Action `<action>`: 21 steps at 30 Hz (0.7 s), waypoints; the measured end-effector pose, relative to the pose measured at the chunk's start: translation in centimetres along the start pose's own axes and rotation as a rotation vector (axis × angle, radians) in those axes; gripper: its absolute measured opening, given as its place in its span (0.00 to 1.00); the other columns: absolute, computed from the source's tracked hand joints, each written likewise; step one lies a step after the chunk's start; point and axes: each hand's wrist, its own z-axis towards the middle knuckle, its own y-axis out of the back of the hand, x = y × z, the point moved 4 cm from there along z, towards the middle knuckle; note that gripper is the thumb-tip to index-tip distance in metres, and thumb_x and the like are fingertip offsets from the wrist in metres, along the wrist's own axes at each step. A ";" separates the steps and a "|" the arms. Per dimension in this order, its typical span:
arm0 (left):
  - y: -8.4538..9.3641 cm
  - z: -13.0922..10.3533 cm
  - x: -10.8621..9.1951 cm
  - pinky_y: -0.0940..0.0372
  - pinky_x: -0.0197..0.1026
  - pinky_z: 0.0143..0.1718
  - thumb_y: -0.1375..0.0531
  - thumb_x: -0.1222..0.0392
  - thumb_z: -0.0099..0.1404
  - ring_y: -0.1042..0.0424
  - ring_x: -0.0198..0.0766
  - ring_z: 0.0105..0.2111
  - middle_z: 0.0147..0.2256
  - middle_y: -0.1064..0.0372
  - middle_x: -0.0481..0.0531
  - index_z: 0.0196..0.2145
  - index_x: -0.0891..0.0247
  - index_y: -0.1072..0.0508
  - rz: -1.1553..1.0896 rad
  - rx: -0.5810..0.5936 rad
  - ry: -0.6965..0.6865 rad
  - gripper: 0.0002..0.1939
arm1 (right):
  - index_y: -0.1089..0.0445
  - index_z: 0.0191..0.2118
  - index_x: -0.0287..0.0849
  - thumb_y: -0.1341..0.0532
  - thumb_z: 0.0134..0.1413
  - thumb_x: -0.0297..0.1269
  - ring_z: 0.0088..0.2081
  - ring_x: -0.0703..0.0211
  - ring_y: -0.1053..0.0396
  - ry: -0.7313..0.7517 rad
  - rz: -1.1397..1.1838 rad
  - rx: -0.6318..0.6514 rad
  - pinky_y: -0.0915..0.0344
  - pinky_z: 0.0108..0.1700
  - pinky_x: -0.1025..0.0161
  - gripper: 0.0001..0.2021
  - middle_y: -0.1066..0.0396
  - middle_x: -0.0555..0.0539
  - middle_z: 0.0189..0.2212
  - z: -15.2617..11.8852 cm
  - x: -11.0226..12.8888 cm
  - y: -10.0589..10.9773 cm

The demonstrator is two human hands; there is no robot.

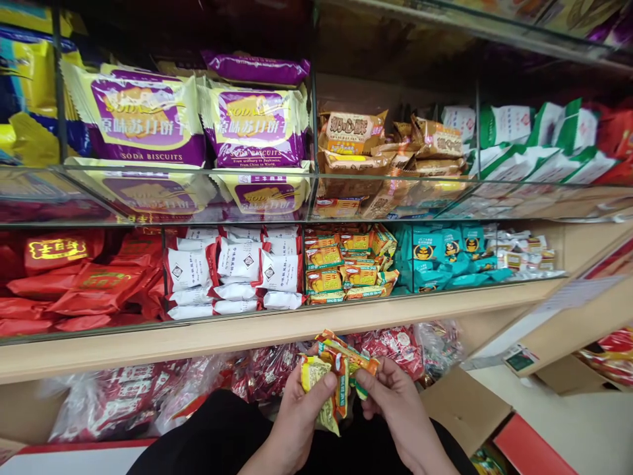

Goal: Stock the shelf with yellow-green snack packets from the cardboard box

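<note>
Wooden shelf (277,328), glass compartments (346,177) with soda biscuits (146,122) at ten o'clock, red packets (99,288) at nine, teal packets (445,254) at three, left hand (301,410) and right hand (398,404) grasping yellow-orange packets (341,379) at six

Two bare hands (305,404), a short left thumbnail (330,379), both forearms (274,452) uncovered, plain black legwear (212,439)

"SODA", "原味苏打饼干" and "SODA BISCUITS" across purple-and-cream biscuit packets (254,125) at upper left of the frame, "奶心酥" on a brown packet (352,132) near upper centre, "三牛" on orange-and-yellow packets (324,256) mid-frame, print on the hand-held packets (342,384) at lower centre too small for me to read
</note>
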 end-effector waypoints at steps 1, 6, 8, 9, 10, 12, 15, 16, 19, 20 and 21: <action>-0.1 -0.1 -0.1 0.34 0.38 0.31 0.37 0.61 0.54 0.28 0.37 0.29 0.31 0.26 0.52 0.39 0.63 0.30 -0.012 0.004 0.002 0.13 | 0.39 0.24 0.41 0.34 0.40 0.45 0.16 0.70 0.42 0.015 0.051 0.009 0.43 0.17 0.72 0.16 0.39 0.57 0.16 -0.1 0.3 0.0; -0.5 -0.3 -0.4 0.34 0.40 0.34 0.37 0.59 0.54 0.28 0.41 0.31 0.31 0.26 0.53 0.34 0.64 0.27 -0.034 0.030 0.002 0.10 | 0.38 0.24 0.42 0.38 0.46 0.45 0.19 0.68 0.41 0.138 0.056 -0.016 0.40 0.20 0.69 0.13 0.39 0.55 0.19 -0.3 1.2 0.6; -0.5 -0.4 -0.5 0.34 0.41 0.35 0.35 0.59 0.52 0.28 0.41 0.32 0.32 0.26 0.53 0.35 0.63 0.27 -0.035 0.033 0.001 0.12 | 0.34 0.34 0.43 0.36 0.45 0.43 0.24 0.63 0.36 0.193 -0.028 -0.042 0.36 0.25 0.67 0.12 0.33 0.52 0.26 -0.4 1.3 0.9; -0.5 -0.5 -0.5 0.34 0.41 0.36 0.35 0.59 0.51 0.28 0.41 0.33 0.33 0.26 0.53 0.35 0.63 0.27 -0.040 0.030 0.004 0.13 | 0.34 0.39 0.45 0.36 0.44 0.43 0.28 0.61 0.34 0.206 -0.066 -0.028 0.34 0.27 0.65 0.15 0.31 0.50 0.31 -0.4 1.3 0.9; -0.5 -0.6 -0.5 0.34 0.41 0.36 0.34 0.59 0.50 0.28 0.41 0.32 0.33 0.26 0.53 0.36 0.62 0.27 -0.046 0.027 0.010 0.14 | 0.35 0.42 0.46 0.36 0.44 0.43 0.31 0.59 0.33 0.212 -0.103 0.002 0.33 0.30 0.63 0.18 0.30 0.48 0.34 -0.5 1.4 0.8; -0.5 -0.7 -0.6 0.34 0.40 0.34 0.33 0.59 0.48 0.28 0.40 0.30 0.32 0.26 0.53 0.36 0.62 0.27 -0.049 0.031 0.029 0.16 | 0.34 0.43 0.45 0.38 0.46 0.44 0.33 0.57 0.32 0.217 -0.209 0.084 0.33 0.33 0.61 0.17 0.29 0.47 0.35 -0.5 2.0 0.7; -0.5 -0.8 -1.1 0.34 0.41 0.32 0.33 0.58 0.47 0.29 0.40 0.28 0.31 0.27 0.53 0.38 0.62 0.27 -0.070 0.021 0.015 0.18 | 0.31 0.39 0.44 0.38 0.45 0.45 0.31 0.57 0.32 0.346 -0.408 0.026 0.34 0.32 0.62 0.15 0.28 0.46 0.33 0.1 5.0 1.1; -0.4 -0.8 -1.2 0.33 0.41 0.32 0.33 0.57 0.47 0.28 0.40 0.28 0.32 0.27 0.53 0.39 0.62 0.27 -0.091 0.009 0.010 0.20 | 0.31 0.40 0.44 0.38 0.45 0.45 0.30 0.58 0.33 0.428 -0.478 -0.045 0.34 0.31 0.62 0.16 0.28 0.46 0.33 0.5 6.7 1.2; -0.1 -0.7 -0.9 0.33 0.42 0.33 0.32 0.57 0.46 0.28 0.41 0.28 0.31 0.28 0.52 0.42 0.61 0.29 -0.147 -0.030 0.036 0.23 | 0.30 0.40 0.44 0.38 0.45 0.44 0.29 0.58 0.33 0.681 -0.647 -0.210 0.36 0.31 0.62 0.16 0.28 0.46 0.35 2.5 11.9 0.4; 0.0 -0.6 -0.7 0.33 0.42 0.32 0.32 0.57 0.46 0.28 0.41 0.28 0.30 0.28 0.51 0.41 0.61 0.29 -0.149 -0.040 0.054 0.23 | 0.30 0.40 0.43 0.39 0.45 0.44 0.30 0.58 0.33 0.721 -0.678 -0.194 0.36 0.32 0.61 0.15 0.28 0.46 0.35 3.4 13.2 -0.4; 0.1 -0.6 -0.4 0.34 0.42 0.32 0.32 0.58 0.45 0.28 0.41 0.28 0.29 0.28 0.51 0.41 0.61 0.29 -0.146 -0.049 0.063 0.23 | 0.30 0.39 0.43 0.39 0.45 0.43 0.29 0.58 0.33 0.734 -0.709 -0.149 0.36 0.32 0.61 0.14 0.28 0.46 0.35 4.5 14.2 -1.3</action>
